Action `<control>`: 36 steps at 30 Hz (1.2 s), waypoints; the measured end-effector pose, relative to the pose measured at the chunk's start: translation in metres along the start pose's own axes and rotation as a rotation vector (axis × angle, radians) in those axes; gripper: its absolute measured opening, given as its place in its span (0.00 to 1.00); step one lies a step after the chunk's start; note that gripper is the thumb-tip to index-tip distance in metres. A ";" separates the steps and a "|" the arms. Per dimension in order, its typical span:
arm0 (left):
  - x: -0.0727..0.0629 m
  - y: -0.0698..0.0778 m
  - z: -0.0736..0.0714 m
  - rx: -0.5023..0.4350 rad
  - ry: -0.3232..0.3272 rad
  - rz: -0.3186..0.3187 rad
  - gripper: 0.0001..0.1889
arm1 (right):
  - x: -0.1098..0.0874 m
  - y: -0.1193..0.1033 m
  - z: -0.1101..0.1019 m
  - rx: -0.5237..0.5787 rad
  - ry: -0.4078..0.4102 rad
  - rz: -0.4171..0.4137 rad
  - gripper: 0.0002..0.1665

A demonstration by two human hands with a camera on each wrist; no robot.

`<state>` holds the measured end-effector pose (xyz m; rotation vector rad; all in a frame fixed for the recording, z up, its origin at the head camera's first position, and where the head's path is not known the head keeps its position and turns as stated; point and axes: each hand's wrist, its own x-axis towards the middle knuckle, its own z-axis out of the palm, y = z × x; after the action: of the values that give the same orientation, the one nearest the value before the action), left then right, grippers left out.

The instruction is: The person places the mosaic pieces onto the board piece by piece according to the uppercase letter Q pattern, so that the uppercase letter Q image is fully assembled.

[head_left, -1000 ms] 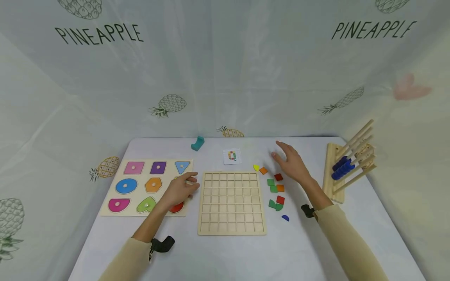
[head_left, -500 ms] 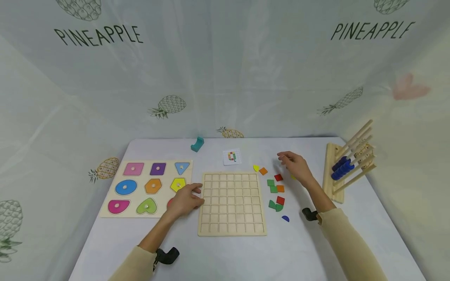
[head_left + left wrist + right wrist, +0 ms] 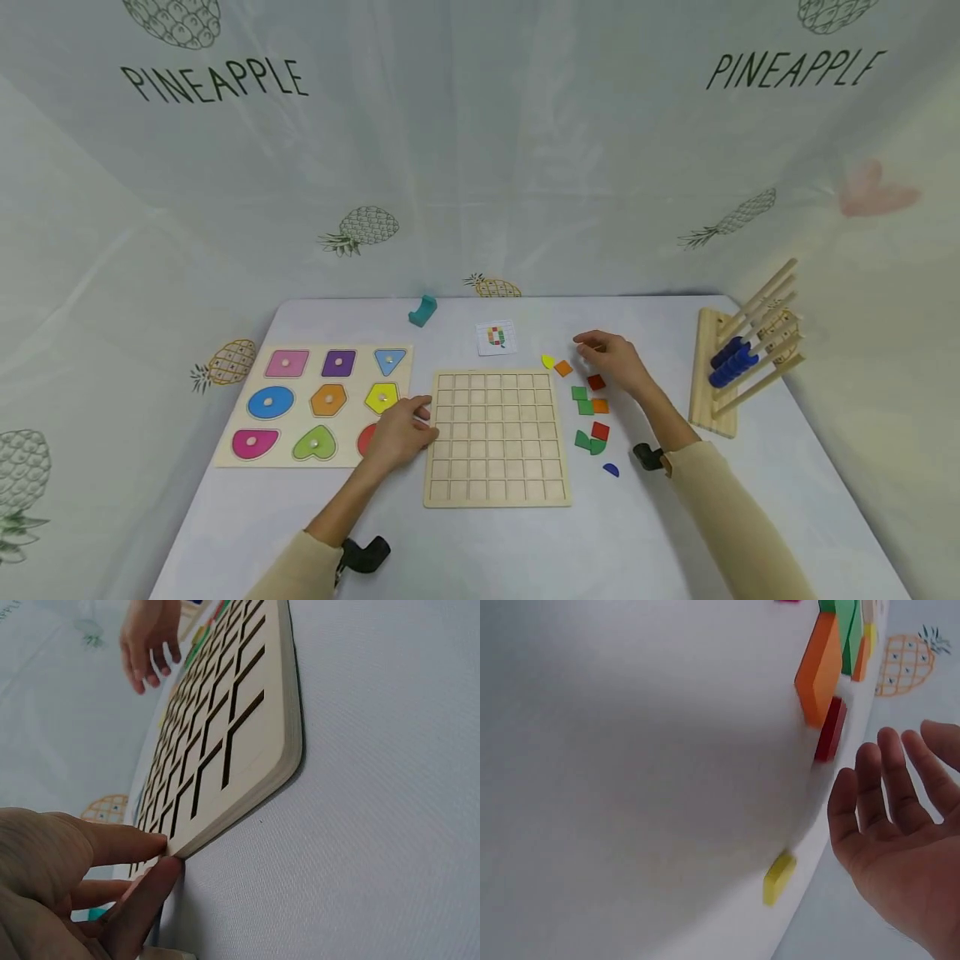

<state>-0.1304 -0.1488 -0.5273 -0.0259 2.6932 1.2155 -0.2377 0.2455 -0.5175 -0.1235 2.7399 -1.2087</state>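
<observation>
A square wooden grid board [image 3: 497, 437] lies flat on the white table. At its left edge is my left hand [image 3: 400, 435]; in the left wrist view the thumb and index finger [image 3: 124, 841] pinch the rim of the board [image 3: 274, 735]. My right hand [image 3: 611, 357] hovers beyond the loose coloured pieces, holding nothing, its fingers relaxed and slightly bent. Under it in the head view are a red square piece [image 3: 596, 382] and an orange piece [image 3: 563, 367]. The right wrist view also has a yellow piece [image 3: 778, 877], which the hand hides in the head view.
Left of the board lies a knobbed shape puzzle [image 3: 300, 375]. A small pattern card [image 3: 496, 337] and a teal curved block [image 3: 423, 311] lie at the back. A wooden peg stand with blue beads [image 3: 712, 375] stands on the right. A blue half-round piece [image 3: 611, 470] lies nearer the front.
My left hand has moved right and toward me, off the puzzle and onto the board's left edge. My right hand has come down from the back and then shifted left.
</observation>
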 end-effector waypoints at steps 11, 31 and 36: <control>0.003 -0.001 -0.001 -0.040 -0.024 -0.034 0.31 | 0.017 -0.029 0.029 -0.213 -0.121 -0.084 0.18; 0.000 -0.001 -0.004 -0.099 -0.027 -0.013 0.31 | 0.021 -0.038 0.038 -0.250 -0.131 -0.096 0.16; 0.000 -0.001 -0.004 -0.130 -0.042 -0.027 0.31 | 0.024 -0.035 0.041 -0.246 -0.134 -0.079 0.15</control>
<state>-0.1312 -0.1528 -0.5254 -0.0541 2.5660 1.3647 -0.2537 0.1891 -0.5207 -0.3293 2.7751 -0.8405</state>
